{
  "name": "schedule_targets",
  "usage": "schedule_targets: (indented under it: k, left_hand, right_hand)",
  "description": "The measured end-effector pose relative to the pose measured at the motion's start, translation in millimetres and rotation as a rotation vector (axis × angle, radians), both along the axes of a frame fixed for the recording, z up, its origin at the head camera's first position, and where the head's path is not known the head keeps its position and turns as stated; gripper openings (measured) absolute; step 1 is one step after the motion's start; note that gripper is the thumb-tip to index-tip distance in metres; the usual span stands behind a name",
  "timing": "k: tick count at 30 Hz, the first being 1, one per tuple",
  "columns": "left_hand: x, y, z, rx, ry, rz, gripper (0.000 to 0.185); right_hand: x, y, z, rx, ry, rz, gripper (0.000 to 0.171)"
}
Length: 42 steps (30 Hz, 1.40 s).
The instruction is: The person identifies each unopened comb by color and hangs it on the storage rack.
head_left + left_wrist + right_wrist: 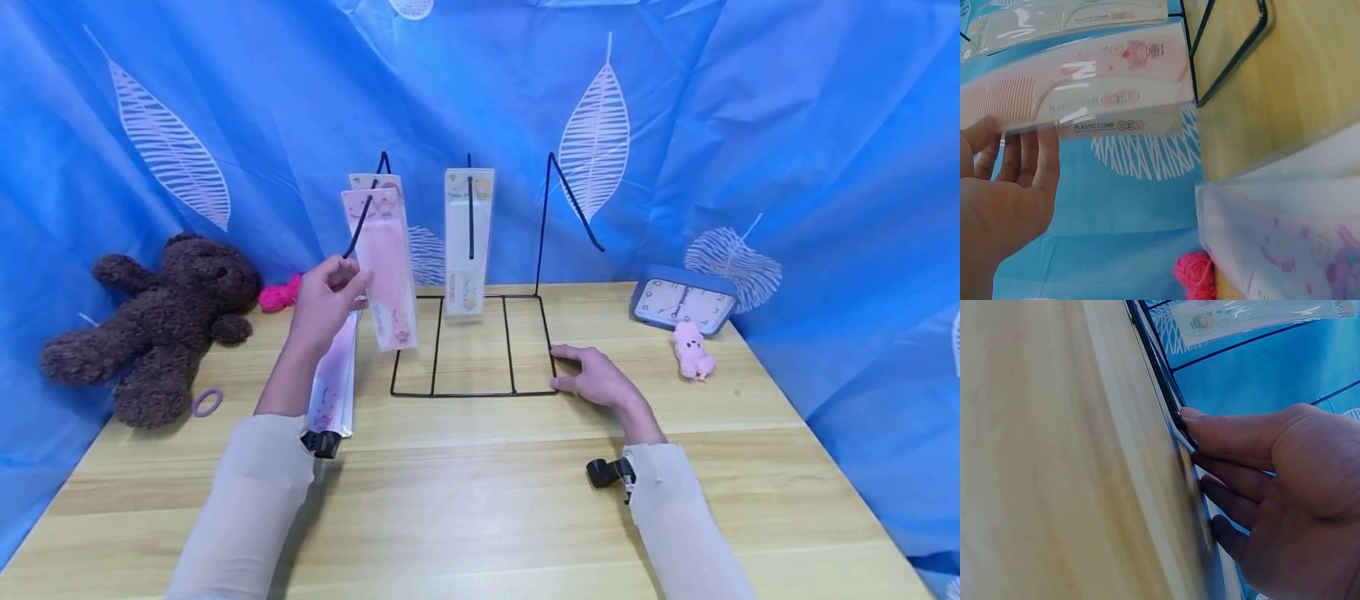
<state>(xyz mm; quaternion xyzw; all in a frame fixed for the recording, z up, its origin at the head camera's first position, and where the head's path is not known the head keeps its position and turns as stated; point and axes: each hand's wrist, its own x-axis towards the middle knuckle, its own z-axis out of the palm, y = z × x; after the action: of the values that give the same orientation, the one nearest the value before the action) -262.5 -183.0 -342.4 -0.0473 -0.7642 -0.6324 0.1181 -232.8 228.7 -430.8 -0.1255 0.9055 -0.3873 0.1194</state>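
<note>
A black wire display rack [472,394] stands on the table with three hooks. On its left hook hang two packaged pink combs, one behind the other. My left hand [330,292] pinches the edge of the front packaged comb [386,267] below the hook's tip; in the left wrist view the thumb lies at the pack's edge [1116,81]. From the middle hook hangs a pale packaged comb [467,242]. The right hook [576,204] carries nothing. My right hand [596,379] touches the rack base's right front corner, its fingers [1235,434] fairly straight against the wire.
More packaged combs [333,375] lie beneath my left forearm. A brown teddy bear [172,321], a purple ring [207,402] and a bright pink item [279,296] are at the left. At the right stand a blue clock [684,298] and a small pink plush [692,352]. Blue curtain surrounds the table.
</note>
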Motion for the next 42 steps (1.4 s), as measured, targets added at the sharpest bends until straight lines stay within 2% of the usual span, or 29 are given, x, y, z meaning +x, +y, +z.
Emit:
schedule_targets:
  k: [4,11,17,21,25,32,37,42]
  left_hand:
    - [-6.1,2,3.4,0.052,-0.049,-0.016,0.021]
    - [-11.7,1,2.6,0.074,-0.089,0.023,0.021]
    - [-10.9,-11,-1.5,0.030,-0.132,-0.041,0.020]
    - [-6.0,-20,-8.5,-0.022,-0.174,-0.050,0.029]
    - [-0.3,-29,-18.1,-0.118,-0.226,-0.030,0.043]
    - [7.2,-47,-41.6,-0.295,-0.304,0.000,0.046]
    - [11.9,-60,-56.5,-0.327,-0.366,-0.010,0.049]
    - [15.4,-70,-64.2,-0.345,-0.405,-0.042,0.052]
  right_hand:
    - [0.6,0,-1.0,-0.002,0.002,-0.004,0.061]
    - [2.0,-2,-2.2,-0.006,0.005,0.003,0.062]
    - [2.1,-3,-0.2,-0.010,0.012,0.005,0.061]
    - [1.2,-3,-0.4,-0.010,0.013,0.005,0.061]
    - [1.0,-2,0.2,-0.002,0.007,0.004,0.061]
    - [-0.3,-1,-0.1,0.010,0.003,-0.006,0.062]
    - [-0.5,-1,-1.1,0.014,0.011,0.001,0.062]
    - [-0.8,-1,-1.9,0.009,0.009,-0.006,0.062]
